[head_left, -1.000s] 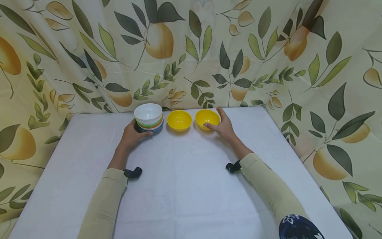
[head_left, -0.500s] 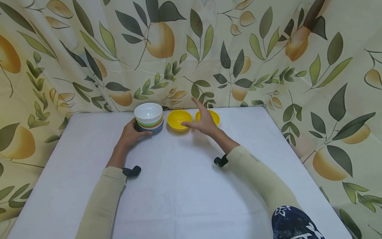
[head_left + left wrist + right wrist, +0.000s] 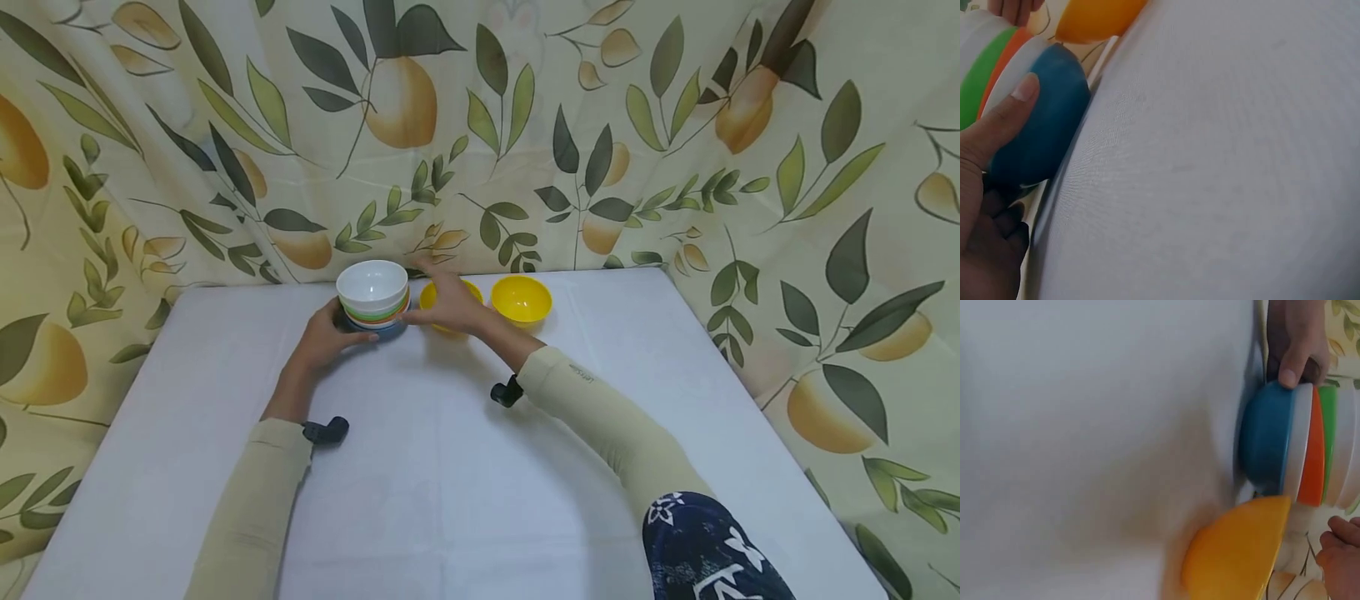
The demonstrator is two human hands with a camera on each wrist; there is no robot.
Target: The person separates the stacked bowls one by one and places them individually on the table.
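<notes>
Nested bowls form a stack at the table's back: a white bowl (image 3: 372, 285) on top, then green (image 3: 1329, 419), orange (image 3: 1314, 450) and white rims, and a blue bowl (image 3: 1054, 106) at the bottom. My left hand (image 3: 322, 337) grips the blue bowl from the left, thumb across its front and fingers behind. My right hand (image 3: 450, 304) is above the left yellow bowl (image 3: 1235, 556), partly hiding it, with thumb and fingers spread beside the stack's right side. Whether it touches the stack is unclear. A second yellow bowl (image 3: 521, 300) stands to its right.
The bowls stand near the back edge of a table (image 3: 450, 467) covered in white cloth. Behind it hangs a curtain (image 3: 495, 208) printed with fruit and leaves. A small black camera is strapped to each wrist.
My right hand has left the right yellow bowl and moved left, over the other yellow bowl to the stack. My left hand stays on the stack; the bowls have not visibly moved.
</notes>
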